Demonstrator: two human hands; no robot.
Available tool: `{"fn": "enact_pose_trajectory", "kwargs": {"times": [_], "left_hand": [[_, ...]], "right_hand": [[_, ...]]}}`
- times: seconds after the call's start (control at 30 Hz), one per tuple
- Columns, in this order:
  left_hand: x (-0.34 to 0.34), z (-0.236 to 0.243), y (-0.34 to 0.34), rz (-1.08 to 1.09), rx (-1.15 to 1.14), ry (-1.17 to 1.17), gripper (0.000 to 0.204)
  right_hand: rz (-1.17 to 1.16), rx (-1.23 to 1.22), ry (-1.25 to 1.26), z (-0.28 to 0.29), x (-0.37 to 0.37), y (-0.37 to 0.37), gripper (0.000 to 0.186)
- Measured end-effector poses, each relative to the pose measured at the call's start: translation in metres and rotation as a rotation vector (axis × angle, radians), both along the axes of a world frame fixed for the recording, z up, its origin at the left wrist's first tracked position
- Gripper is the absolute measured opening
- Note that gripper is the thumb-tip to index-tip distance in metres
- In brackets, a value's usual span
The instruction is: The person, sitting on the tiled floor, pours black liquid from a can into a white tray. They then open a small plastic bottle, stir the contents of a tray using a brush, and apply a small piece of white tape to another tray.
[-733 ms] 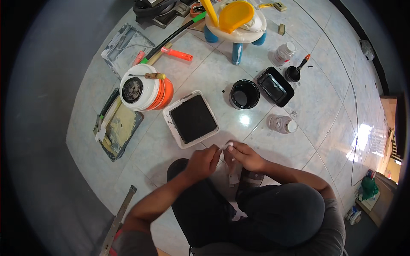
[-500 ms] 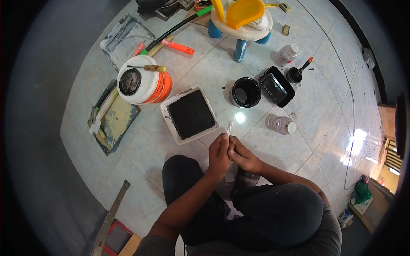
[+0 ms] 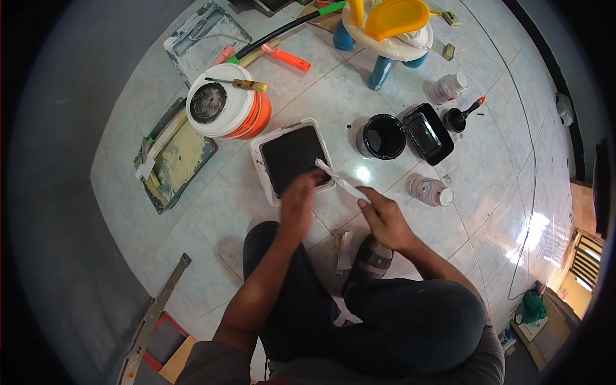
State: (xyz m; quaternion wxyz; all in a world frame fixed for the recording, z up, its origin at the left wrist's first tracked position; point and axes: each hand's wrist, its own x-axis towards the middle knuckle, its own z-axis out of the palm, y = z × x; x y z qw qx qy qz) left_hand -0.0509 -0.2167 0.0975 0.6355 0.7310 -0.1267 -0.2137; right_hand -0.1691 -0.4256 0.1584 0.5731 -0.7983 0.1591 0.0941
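A twisted white strip (image 3: pixel 343 182), perhaps paper or cloth, sticks out from my right hand (image 3: pixel 390 222), whose thumb and fingers are closed on its lower end. The strip's far end reaches over the rim of a square white tub (image 3: pixel 260 176) filled with a flat black surface. My left hand (image 3: pixel 298 208) is in front of that tub, somewhat blurred. Its fingers stretch forward just below the strip's far end, apparently apart from it and holding nothing.
Beyond the right hand stand a black paint pot (image 3: pixel 384 138), a black rectangular tray (image 3: pixel 428 135), a small cup with a brush (image 3: pixel 457 120) and a clear bottle (image 3: pixel 430 191). A white and orange bucket (image 3: pixel 247 115) carries a screwdriver (image 3: pixel 240 84). A paper scrap (image 3: pixel 344 250) lies by my foot.
Both hands were together on the white strip. The left has let go and moved left toward the tub; the right has moved right, and more of the strip shows.
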Motion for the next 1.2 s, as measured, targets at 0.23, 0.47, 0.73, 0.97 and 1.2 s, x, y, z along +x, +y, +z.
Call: {"fn": "enact_pose_trajectory", "kwargs": {"times": [0.23,0.47,0.73,0.97,1.2], "left_hand": [[0.079,-0.088,0.128,0.458,0.564,-0.017,0.041],[0.063,-0.072,0.095,0.317,0.448,0.04,0.03],[0.059,-0.051,0.064,0.267,0.402,-0.23,0.017],[0.063,-0.062,0.061,0.29,0.41,-0.398,0.016],[0.068,-0.07,0.056,0.323,0.381,-0.355,0.015]], "right_hand": [[0.124,-0.337,-0.123,0.007,0.033,-0.009,0.041],[0.371,-0.686,-0.226,-0.033,0.04,0.002,0.049],[0.556,-0.655,-0.231,-0.069,0.059,0.029,0.049],[0.523,-0.786,-0.124,-0.086,0.075,0.015,0.051],[0.524,-0.715,-0.305,-0.085,0.063,0.04,0.037]]}}
